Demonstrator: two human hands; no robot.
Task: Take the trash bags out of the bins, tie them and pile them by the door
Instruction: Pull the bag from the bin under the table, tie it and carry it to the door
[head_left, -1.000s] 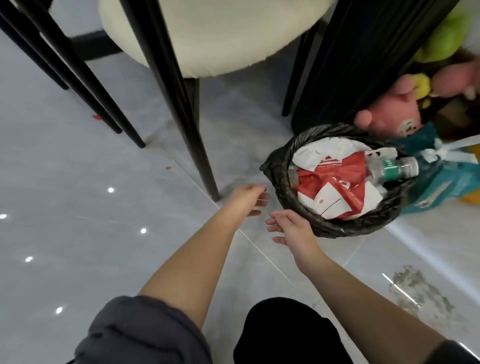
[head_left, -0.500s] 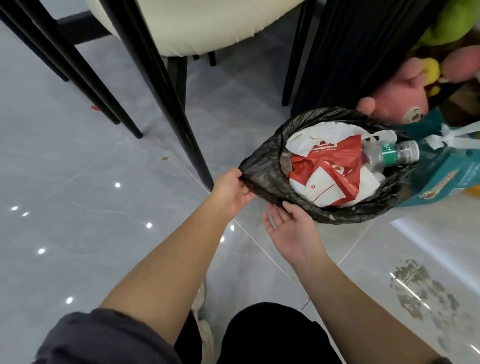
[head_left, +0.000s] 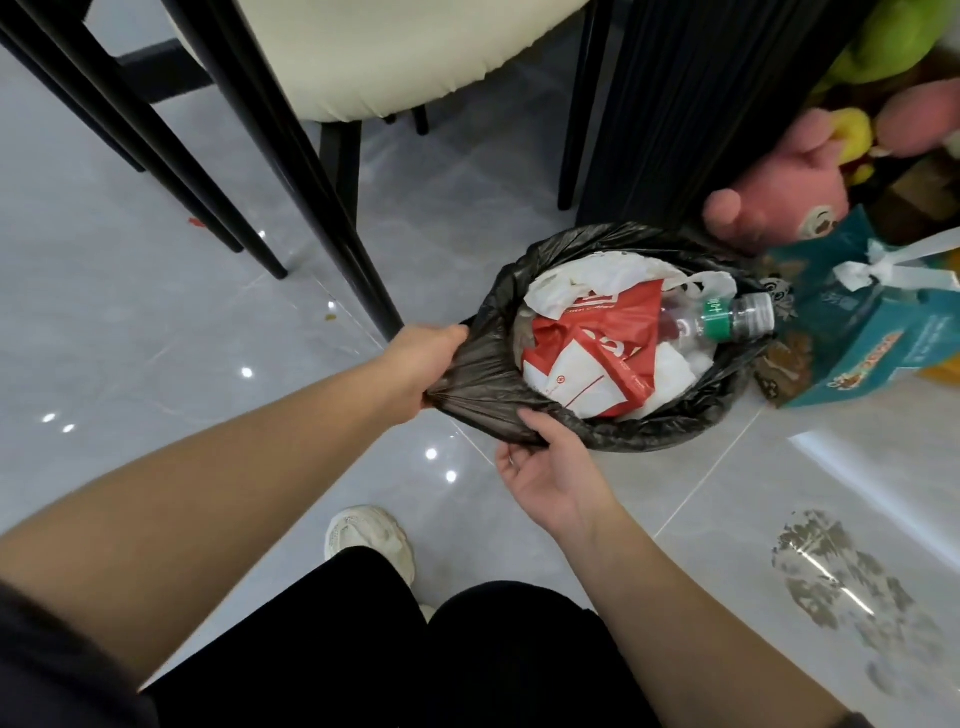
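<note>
While the black trash bag (head_left: 675, 434) sits on the pale tiled floor (head_left: 156, 322) beside a black chair leg (head_left: 311, 182), its mouth lies wide open and both hands are on its near-left edge. The left grip (head_left: 421, 364) is clenched round a gathered bunch of the plastic, which fans out taut from the fist toward the bag's rim. The right grip (head_left: 545, 467), palm turned up, pinches the near rim, thumb on top and fingers curled beneath. Any bin under the bag is hidden by the plastic.

Inside the bag a crumpled red-and-white paper bag (head_left: 597, 358) lies in the middle, a white plastic bag (head_left: 587, 275) behind it, and a clear plastic bottle (head_left: 727, 322) with a green label lies on its side, neck pointing right over the rim.

A teal gift box (head_left: 872, 338) tied with white ribbon stands just right of the bag, with a pink plush toy (head_left: 779, 192) behind it. A cream chair seat (head_left: 389, 47) hangs above. One white sneaker (head_left: 369, 535) shows between the forearms.
</note>
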